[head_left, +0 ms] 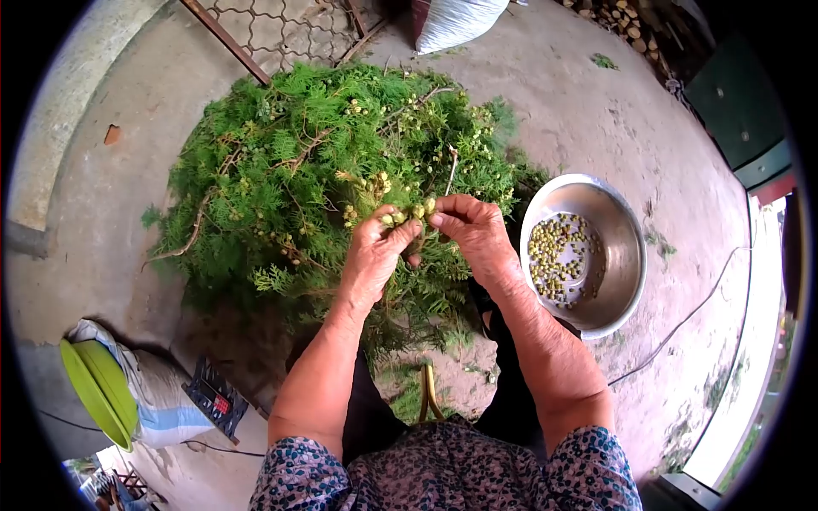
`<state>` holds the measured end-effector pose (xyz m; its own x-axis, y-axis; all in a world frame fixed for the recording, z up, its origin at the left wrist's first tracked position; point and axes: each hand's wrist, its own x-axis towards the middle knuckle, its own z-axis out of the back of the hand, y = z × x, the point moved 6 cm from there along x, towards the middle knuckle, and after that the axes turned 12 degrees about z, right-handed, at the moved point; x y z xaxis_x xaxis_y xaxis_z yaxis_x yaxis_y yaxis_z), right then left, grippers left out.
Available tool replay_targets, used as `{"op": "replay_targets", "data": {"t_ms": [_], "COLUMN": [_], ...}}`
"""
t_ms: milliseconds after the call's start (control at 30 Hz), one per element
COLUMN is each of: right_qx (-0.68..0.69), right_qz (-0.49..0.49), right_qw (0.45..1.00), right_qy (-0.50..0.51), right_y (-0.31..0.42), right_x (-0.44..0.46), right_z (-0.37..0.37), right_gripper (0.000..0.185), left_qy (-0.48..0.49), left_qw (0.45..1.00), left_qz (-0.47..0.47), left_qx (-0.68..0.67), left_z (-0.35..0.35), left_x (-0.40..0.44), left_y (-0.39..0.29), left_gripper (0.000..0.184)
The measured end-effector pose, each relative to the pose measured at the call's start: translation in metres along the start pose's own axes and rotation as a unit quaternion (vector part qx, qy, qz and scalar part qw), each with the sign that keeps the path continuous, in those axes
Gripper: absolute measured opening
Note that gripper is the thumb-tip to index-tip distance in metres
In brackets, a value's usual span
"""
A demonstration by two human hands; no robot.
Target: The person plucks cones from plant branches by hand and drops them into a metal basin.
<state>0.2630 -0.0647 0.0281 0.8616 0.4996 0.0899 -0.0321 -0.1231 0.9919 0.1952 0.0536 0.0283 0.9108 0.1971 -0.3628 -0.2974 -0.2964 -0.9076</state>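
Observation:
Near the middle of the view, my left hand is closed on a sprig with pale green cones. My right hand is just to its right, thumb and forefinger pinched at a green cone on the same cluster. Both hands are over the near part of a large heap of green conifer branches, which bears more cones. To the right of the heap stands a round metal basin with many small green and yellowish cones on its bottom.
At the lower left are a lime green basin, a white and blue sack and a black crate. A white sack stands beyond the heap. Firewood lies at the upper right. A cable crosses the concrete floor.

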Motion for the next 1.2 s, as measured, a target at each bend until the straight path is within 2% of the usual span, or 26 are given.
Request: {"op": "replay_targets", "data": {"t_ms": [67, 133, 267, 367, 500, 567, 667, 767, 867, 900, 933, 1000, 1067, 1133, 1167, 1200], "right_qx": [0.022, 0.019, 0.039, 0.253, 0.316, 0.319, 0.312, 0.135, 0.117, 0.193, 0.193, 0.339, 0.324, 0.199, 0.166, 0.075], "right_qz": [-0.021, -0.007, -0.006, -0.14, -0.144, -0.134, -0.114, -0.024, -0.075, -0.106, -0.106, -0.157, -0.152, -0.088, -0.051, -0.036], "right_qw": [1.0, 1.0, 0.998, 0.956, 0.936, 0.937, 0.941, 0.989, 0.99, 0.974, 0.974, 0.927, 0.933, 0.975, 0.983, 0.993], "right_qy": [0.005, 0.014, 0.045, 0.05, 0.053, 0.057, 0.059, 0.05, 0.037, 0.054, 0.054, 0.043, 0.051, 0.044, 0.065, 0.088], "right_y": [-0.004, -0.005, -0.002, -0.017, -0.019, -0.011, -0.001, 0.0, -0.001, -0.007, -0.009, -0.015, -0.01, 0.006, 0.011, 0.013], "right_x": [-0.001, -0.001, -0.003, -0.008, -0.007, -0.008, -0.007, -0.004, -0.006, -0.006, -0.006, -0.009, -0.009, -0.006, -0.006, -0.007], "right_z": [-0.003, -0.004, -0.009, -0.014, -0.015, -0.014, -0.016, -0.011, -0.011, -0.012, -0.011, -0.016, -0.015, -0.011, -0.013, -0.015], "right_gripper": [0.009, 0.01, 0.008, 0.01, 0.012, 0.013, 0.017, 0.015, 0.016, 0.019, 0.019, 0.02, 0.02, 0.022, 0.023, 0.022], "left_qy": [-0.032, -0.068, -0.09, -0.087, -0.058, -0.049, -0.091, -0.086, -0.064, -0.047, -0.047, -0.03, -0.032, -0.066, -0.063, -0.064], "left_qw": [0.999, 0.997, 0.996, 0.995, 0.996, 0.996, 0.994, 0.996, 0.997, 0.997, 0.997, 0.999, 0.999, 0.998, 0.993, 0.993], "left_qz": [0.003, 0.025, 0.016, 0.038, 0.048, 0.046, 0.06, 0.023, -0.015, -0.016, -0.016, -0.015, -0.022, 0.002, -0.057, -0.056], "left_qx": [-0.017, 0.02, 0.008, -0.004, -0.049, -0.058, -0.003, 0.018, -0.046, -0.057, -0.056, -0.026, -0.024, 0.014, 0.086, 0.086], "left_z": [0.003, 0.006, 0.011, 0.012, 0.013, 0.011, 0.009, 0.004, 0.004, 0.003, 0.005, 0.006, 0.006, 0.007, 0.006, 0.009], "left_x": [-0.002, -0.003, -0.004, -0.005, -0.002, -0.002, -0.007, -0.009, -0.005, -0.006, -0.006, -0.004, -0.003, -0.003, -0.003, -0.001], "left_y": [0.0, 0.002, 0.004, 0.006, 0.011, 0.009, 0.001, -0.006, 0.0, -0.002, -0.002, 0.001, 0.0, 0.001, -0.003, 0.002], "left_gripper": [0.012, 0.011, 0.005, 0.006, 0.007, 0.008, 0.008, 0.004, 0.004, 0.005, 0.005, 0.005, 0.006, 0.007, 0.01, 0.01]}}
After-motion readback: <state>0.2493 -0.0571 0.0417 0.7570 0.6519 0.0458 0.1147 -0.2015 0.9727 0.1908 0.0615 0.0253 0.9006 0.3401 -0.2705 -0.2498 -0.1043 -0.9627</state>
